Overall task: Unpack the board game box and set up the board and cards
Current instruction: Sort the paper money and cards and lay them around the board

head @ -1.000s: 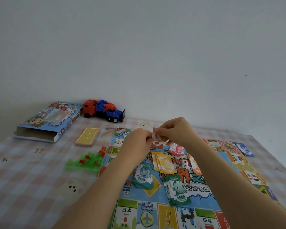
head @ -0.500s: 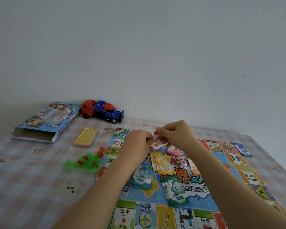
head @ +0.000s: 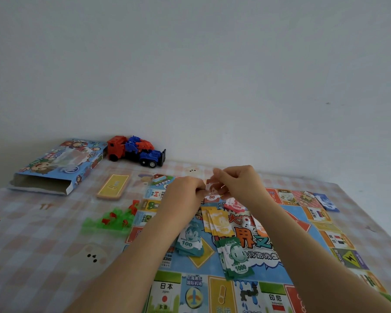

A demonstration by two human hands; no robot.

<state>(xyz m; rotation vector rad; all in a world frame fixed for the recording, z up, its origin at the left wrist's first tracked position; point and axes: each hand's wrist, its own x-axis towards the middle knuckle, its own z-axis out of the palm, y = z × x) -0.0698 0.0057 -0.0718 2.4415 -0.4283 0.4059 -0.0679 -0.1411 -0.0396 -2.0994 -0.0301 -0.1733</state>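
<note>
Glossy printed board [head: 212, 290], translucent plastic houses [head: 108, 222], checked cloth [head: 32, 256].

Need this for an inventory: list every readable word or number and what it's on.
"50": red note, pinched by left hand and right hand.
"MONEY 100": teal notes.
"MONEY 1000": green notes.
"日本 Japan": board square.
"印尼": another board square.
Print on box and yellow card: too blurred.

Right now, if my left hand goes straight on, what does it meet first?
Probably the right hand: the left hand points at it, across the 50 note both pinch.
</note>
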